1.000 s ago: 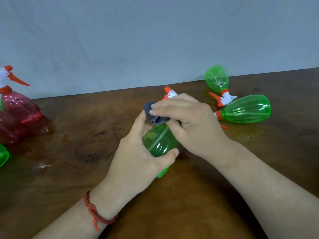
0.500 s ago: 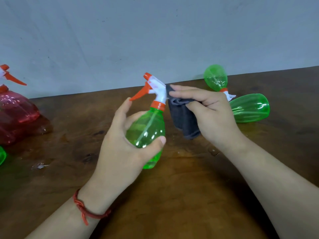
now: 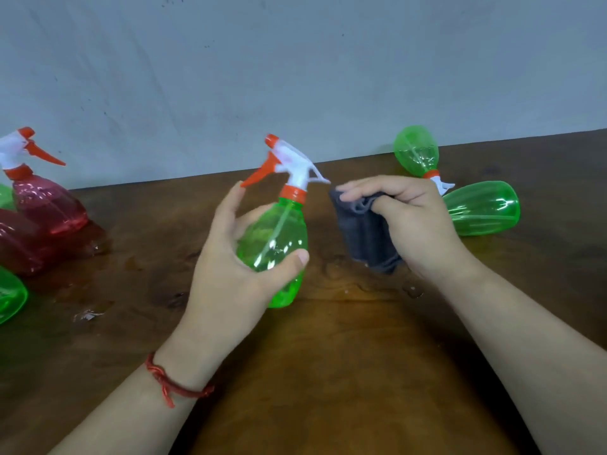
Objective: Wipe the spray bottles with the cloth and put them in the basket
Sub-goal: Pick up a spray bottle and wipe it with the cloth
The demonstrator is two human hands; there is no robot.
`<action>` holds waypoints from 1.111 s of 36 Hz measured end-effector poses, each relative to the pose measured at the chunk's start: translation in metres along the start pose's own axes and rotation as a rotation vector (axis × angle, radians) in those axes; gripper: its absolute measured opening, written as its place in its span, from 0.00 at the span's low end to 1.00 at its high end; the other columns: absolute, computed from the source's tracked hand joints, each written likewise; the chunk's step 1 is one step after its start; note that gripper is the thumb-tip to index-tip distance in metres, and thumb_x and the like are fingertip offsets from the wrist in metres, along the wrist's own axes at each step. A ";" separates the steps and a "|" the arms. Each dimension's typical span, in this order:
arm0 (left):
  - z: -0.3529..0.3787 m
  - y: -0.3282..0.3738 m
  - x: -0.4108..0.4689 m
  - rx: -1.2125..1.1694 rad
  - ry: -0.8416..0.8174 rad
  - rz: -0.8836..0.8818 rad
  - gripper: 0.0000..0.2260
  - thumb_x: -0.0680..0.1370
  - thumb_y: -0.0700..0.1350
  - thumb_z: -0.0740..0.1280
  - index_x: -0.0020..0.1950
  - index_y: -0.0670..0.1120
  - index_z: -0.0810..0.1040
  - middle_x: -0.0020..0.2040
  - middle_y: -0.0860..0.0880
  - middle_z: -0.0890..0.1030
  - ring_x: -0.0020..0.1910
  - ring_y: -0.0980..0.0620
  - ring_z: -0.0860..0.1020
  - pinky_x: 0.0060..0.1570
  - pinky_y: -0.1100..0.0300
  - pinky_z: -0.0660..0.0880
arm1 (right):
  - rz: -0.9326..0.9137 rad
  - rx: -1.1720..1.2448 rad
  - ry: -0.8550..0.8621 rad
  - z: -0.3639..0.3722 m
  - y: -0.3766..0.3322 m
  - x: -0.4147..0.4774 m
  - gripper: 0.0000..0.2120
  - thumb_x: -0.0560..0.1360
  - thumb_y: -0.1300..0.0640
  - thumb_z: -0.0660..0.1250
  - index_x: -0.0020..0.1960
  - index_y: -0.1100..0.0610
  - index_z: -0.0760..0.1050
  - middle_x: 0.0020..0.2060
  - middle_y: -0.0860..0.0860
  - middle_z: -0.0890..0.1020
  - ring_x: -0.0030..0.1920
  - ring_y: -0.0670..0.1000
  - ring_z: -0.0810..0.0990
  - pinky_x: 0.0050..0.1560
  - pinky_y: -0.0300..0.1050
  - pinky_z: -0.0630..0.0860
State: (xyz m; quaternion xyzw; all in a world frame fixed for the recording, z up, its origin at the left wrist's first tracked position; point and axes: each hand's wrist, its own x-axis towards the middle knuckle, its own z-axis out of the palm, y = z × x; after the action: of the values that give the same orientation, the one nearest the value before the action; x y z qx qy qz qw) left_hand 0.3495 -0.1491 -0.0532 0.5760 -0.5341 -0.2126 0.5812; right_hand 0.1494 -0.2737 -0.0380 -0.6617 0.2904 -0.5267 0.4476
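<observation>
My left hand [image 3: 226, 270] grips a green spray bottle [image 3: 276, 238] around its body and holds it upright above the table, its white and orange trigger head pointing left. To its right, my right hand [image 3: 414, 221] pinches a folded dark grey cloth [image 3: 364, 238] that hangs down, a small gap away from the bottle. Two more green spray bottles lie on the table behind my right hand, one [image 3: 417, 154] with its base toward the wall, the other [image 3: 483, 208] on its side. No basket is in view.
At the left edge stand red spray bottles [image 3: 46, 205] with another green bottle [image 3: 10, 293] partly cut off. The brown wooden table [image 3: 328, 372] shows wet patches near the red bottles. A pale wall runs along the table's far edge.
My left hand has tipped the green bottle upright from lying low. My right hand with the cloth came off the bottle's neck and moved right, leaving a gap.
</observation>
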 end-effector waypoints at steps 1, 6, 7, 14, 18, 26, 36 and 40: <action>-0.002 0.000 0.002 -0.025 0.034 0.002 0.49 0.69 0.51 0.86 0.84 0.56 0.63 0.66 0.60 0.82 0.65 0.59 0.82 0.64 0.60 0.78 | 0.045 0.019 0.023 0.001 0.001 0.000 0.24 0.74 0.76 0.57 0.46 0.57 0.87 0.52 0.49 0.89 0.59 0.48 0.85 0.65 0.48 0.79; -0.001 -0.008 0.006 -0.175 0.085 -0.058 0.45 0.66 0.58 0.83 0.80 0.68 0.68 0.64 0.47 0.79 0.64 0.47 0.82 0.62 0.48 0.82 | 0.292 0.201 -0.030 0.020 0.006 -0.006 0.24 0.76 0.75 0.58 0.57 0.56 0.86 0.55 0.54 0.88 0.61 0.58 0.85 0.69 0.58 0.78; 0.000 -0.010 0.006 -0.215 0.084 -0.077 0.45 0.66 0.58 0.84 0.80 0.68 0.69 0.63 0.44 0.79 0.63 0.46 0.83 0.62 0.46 0.82 | 0.337 0.250 -0.082 0.026 0.005 -0.010 0.25 0.76 0.76 0.57 0.60 0.58 0.85 0.56 0.56 0.88 0.61 0.60 0.85 0.68 0.57 0.79; -0.002 -0.005 0.008 -0.457 0.101 -0.216 0.30 0.72 0.50 0.78 0.74 0.54 0.76 0.58 0.50 0.87 0.58 0.50 0.87 0.52 0.58 0.82 | 0.469 0.399 -0.196 0.035 -0.001 -0.021 0.28 0.75 0.78 0.51 0.62 0.62 0.84 0.56 0.60 0.87 0.57 0.59 0.87 0.54 0.47 0.84; -0.004 -0.009 0.012 -0.402 0.045 -0.248 0.07 0.83 0.51 0.67 0.54 0.52 0.84 0.53 0.50 0.85 0.53 0.50 0.83 0.55 0.48 0.76 | 0.456 0.391 -0.209 0.033 -0.003 -0.022 0.29 0.75 0.77 0.51 0.62 0.61 0.84 0.58 0.60 0.87 0.60 0.60 0.86 0.61 0.53 0.83; 0.002 0.000 0.010 -0.270 0.140 -0.256 0.17 0.90 0.51 0.56 0.61 0.55 0.86 0.57 0.50 0.87 0.58 0.49 0.85 0.59 0.46 0.81 | 0.343 0.261 -0.227 0.041 -0.009 -0.029 0.31 0.75 0.79 0.53 0.62 0.58 0.85 0.61 0.51 0.86 0.64 0.52 0.83 0.70 0.50 0.76; 0.002 -0.003 0.003 -0.319 0.060 -0.117 0.28 0.77 0.50 0.79 0.74 0.60 0.74 0.65 0.53 0.83 0.65 0.49 0.83 0.59 0.47 0.82 | 0.325 0.350 -0.250 0.041 -0.018 -0.031 0.28 0.79 0.77 0.55 0.65 0.55 0.84 0.58 0.52 0.87 0.57 0.50 0.86 0.58 0.42 0.80; 0.000 0.003 0.002 -0.454 -0.020 -0.133 0.27 0.76 0.44 0.73 0.75 0.58 0.76 0.60 0.49 0.84 0.57 0.45 0.84 0.51 0.52 0.82 | 0.193 0.375 0.075 0.030 -0.017 -0.015 0.25 0.77 0.78 0.60 0.64 0.56 0.82 0.55 0.52 0.87 0.55 0.50 0.86 0.57 0.45 0.82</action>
State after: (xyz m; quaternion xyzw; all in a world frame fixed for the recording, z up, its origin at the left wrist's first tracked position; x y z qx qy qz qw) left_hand 0.3489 -0.1505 -0.0498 0.4623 -0.4392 -0.3709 0.6751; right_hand 0.1721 -0.2451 -0.0309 -0.5162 0.2658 -0.5504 0.6000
